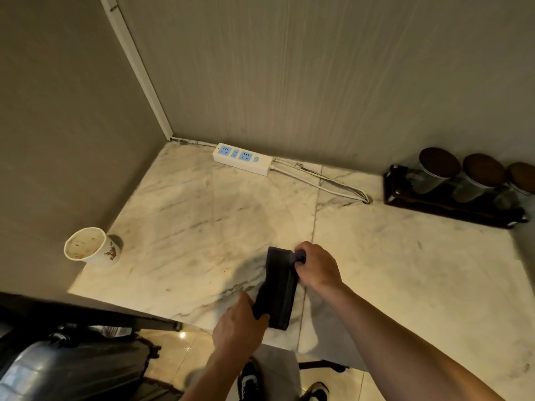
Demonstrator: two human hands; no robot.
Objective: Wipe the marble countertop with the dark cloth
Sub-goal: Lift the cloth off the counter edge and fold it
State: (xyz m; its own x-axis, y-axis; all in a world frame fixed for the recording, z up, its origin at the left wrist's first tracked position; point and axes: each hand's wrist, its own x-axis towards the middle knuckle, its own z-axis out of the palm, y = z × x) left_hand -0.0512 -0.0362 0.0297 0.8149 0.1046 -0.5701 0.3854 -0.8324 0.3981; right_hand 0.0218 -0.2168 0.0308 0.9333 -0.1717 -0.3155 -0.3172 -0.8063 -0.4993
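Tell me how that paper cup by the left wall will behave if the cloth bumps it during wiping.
The paper cup is probably light, so a nudge would likely slide it. It appears to lean and looks taller than its base, so it may tip and then roll. Its inside looks stained; whether liquid remains cannot be told, so a spill is possible.

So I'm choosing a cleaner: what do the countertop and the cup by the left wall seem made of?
The countertop looks like polished marble: pale, grey-veined slabs with seams and a soft sheen. The cup looks like matte white paper, thin-rimmed and printed, stained inside; coated paper or plastic can't be ruled out.
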